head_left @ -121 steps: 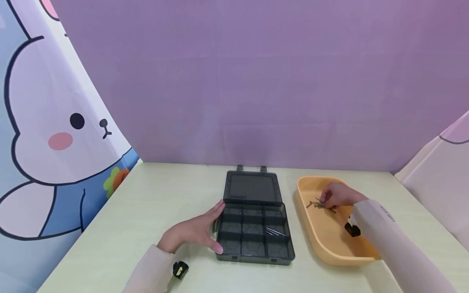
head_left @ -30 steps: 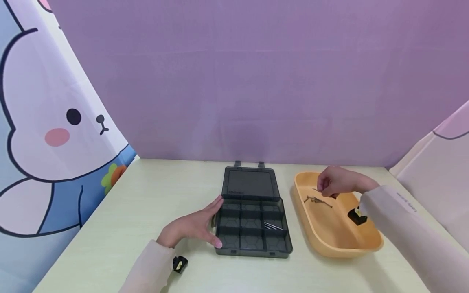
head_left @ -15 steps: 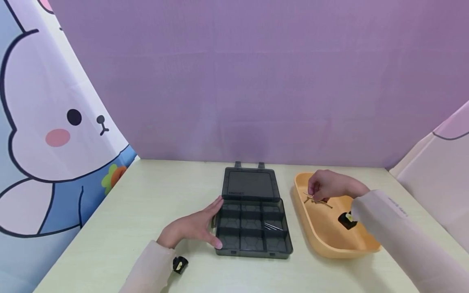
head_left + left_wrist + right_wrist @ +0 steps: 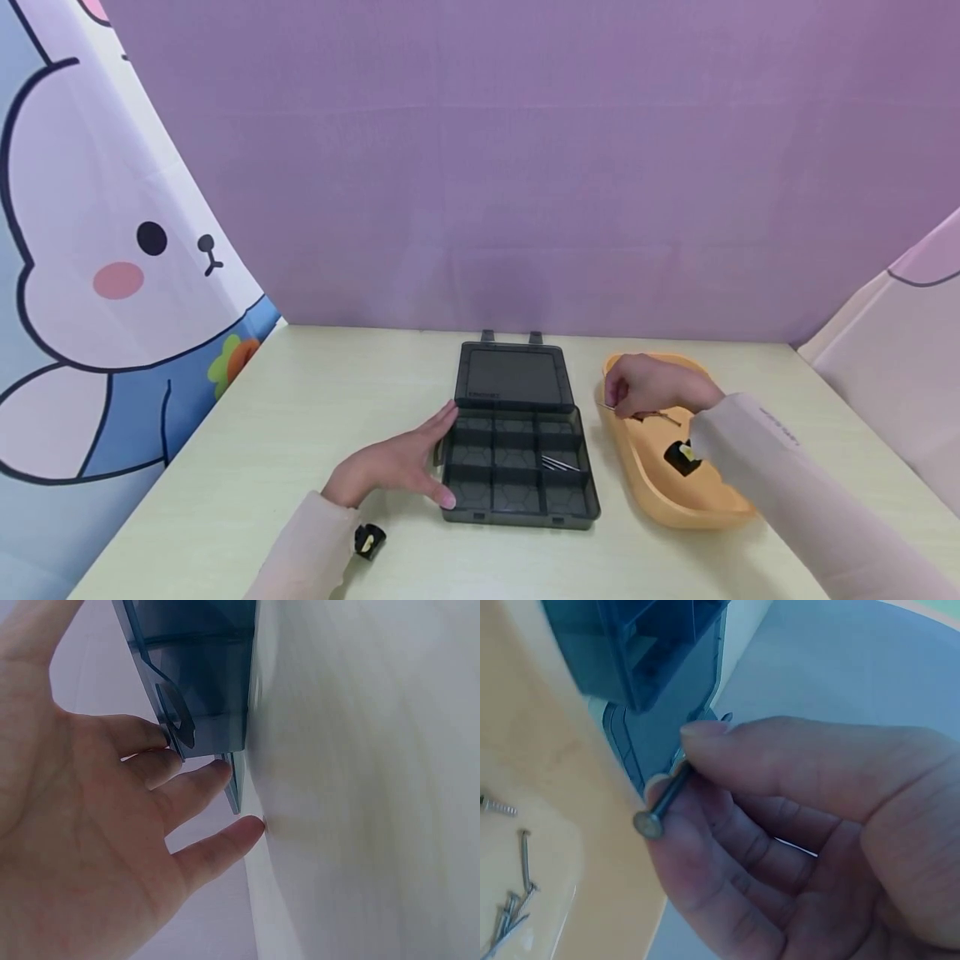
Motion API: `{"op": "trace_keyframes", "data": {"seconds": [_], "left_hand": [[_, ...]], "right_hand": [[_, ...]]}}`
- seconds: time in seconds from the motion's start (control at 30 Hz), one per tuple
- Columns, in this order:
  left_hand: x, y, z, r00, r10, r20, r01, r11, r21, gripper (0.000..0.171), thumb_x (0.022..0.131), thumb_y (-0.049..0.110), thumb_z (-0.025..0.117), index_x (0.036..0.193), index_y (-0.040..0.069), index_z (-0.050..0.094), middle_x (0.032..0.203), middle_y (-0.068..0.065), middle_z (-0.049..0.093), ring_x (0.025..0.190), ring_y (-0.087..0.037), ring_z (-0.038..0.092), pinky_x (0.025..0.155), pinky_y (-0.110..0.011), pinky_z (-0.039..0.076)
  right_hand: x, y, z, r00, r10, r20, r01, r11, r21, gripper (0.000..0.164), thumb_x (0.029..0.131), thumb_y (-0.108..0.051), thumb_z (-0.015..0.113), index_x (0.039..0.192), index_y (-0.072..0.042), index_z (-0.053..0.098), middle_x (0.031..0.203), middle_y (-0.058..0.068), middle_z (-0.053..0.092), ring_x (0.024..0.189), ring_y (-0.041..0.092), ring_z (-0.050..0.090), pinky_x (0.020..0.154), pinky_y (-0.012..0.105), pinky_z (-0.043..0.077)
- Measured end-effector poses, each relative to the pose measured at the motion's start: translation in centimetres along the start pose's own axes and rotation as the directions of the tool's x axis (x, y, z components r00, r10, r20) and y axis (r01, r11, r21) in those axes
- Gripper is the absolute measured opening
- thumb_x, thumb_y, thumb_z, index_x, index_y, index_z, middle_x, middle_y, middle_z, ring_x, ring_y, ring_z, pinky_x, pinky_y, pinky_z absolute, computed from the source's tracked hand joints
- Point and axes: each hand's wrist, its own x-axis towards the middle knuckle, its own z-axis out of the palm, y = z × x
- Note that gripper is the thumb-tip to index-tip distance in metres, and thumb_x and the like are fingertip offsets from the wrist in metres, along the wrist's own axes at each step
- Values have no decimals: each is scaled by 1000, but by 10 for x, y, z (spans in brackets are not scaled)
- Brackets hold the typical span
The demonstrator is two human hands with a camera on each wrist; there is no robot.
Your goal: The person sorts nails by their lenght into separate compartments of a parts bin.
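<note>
A dark, see-through compartment box [image 4: 517, 518] lies with its lid [image 4: 514, 377] folded back. Several nails [image 4: 559, 464] rest in its right middle compartment. My left hand [image 4: 401, 461] spans the box's left side, thumb at the near corner and fingers extended; the left wrist view has fingertips beside the latch [image 4: 177, 716]. Over the left rim of an orange tray [image 4: 651, 497], my right hand [image 4: 651, 385] pinches a nail [image 4: 670, 798] between thumb and fingers, its flat head toward the wrist camera. Several loose nails [image 4: 525, 859] lie in the tray, partly behind this hand in the head view.
Both containers stand on a pale table [image 4: 360, 367], with a narrow gap between box and tray. A purple cloth backdrop [image 4: 555, 167] rises at the table's far edge. A printed cartoon cloth [image 4: 82, 250] hangs at the left.
My right hand lifts from the nail pile with a nail, dips lower, then moves left to the tray's rim. The left hand keeps its place at the box.
</note>
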Motion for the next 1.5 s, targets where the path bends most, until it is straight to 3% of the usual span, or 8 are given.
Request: {"op": "trace_keyframes", "data": {"seconds": [0.23,0.5,0.73,0.9,1.23,1.5], "left_hand": [[0,2,0,1000,-4,-1,4,1000,-2,122,73,46,80,152,1,-1,160,-12,-11,148,-32,0,115,-52,21],[0,2,0,1000,-9,-9,9,1000,-9,122,72,44,81,152,1,0,160,-13,-11,148,-33,0,115,-52,20],[0,1,0,1000,3,-4,-3,1000,-12,125,70,52,79,152,1,0,160,-13,-11,148,-33,0,115,-53,20],[0,2,0,1000,-3,-13,3,1000,2,123,71,48,80,152,1,1,161,-12,-9,148,-33,3,114,-53,22],[-1,3,0,1000,0,-15,0,1000,6,123,71,46,81,152,-1,1,160,-15,-8,147,-35,0,115,-53,19],[-1,4,0,1000,-7,-17,7,1000,2,122,71,43,81,152,0,1,160,-14,-8,147,-34,-1,115,-53,18]], "right_hand": [[7,-7,8,1000,28,-8,-28,999,32,16,76,9,58,77,-6,65,59,-1,56,49,10,45,48,22,36],[14,-12,18,999,37,5,-38,997,68,14,76,10,59,78,-3,64,58,1,56,50,12,49,57,28,48],[20,-17,26,999,33,22,-34,998,53,10,77,9,61,78,-1,65,58,0,55,48,11,47,55,27,47],[22,-20,32,999,37,18,-38,997,67,8,78,8,64,80,1,66,62,1,59,50,10,48,54,24,47],[26,-27,43,998,64,24,-66,995,76,7,79,8,67,80,1,67,66,2,64,51,11,53,56,31,54],[30,-29,52,998,65,25,-67,995,78,8,78,7,67,79,-1,67,66,2,65,51,11,57,55,27,54]]}}
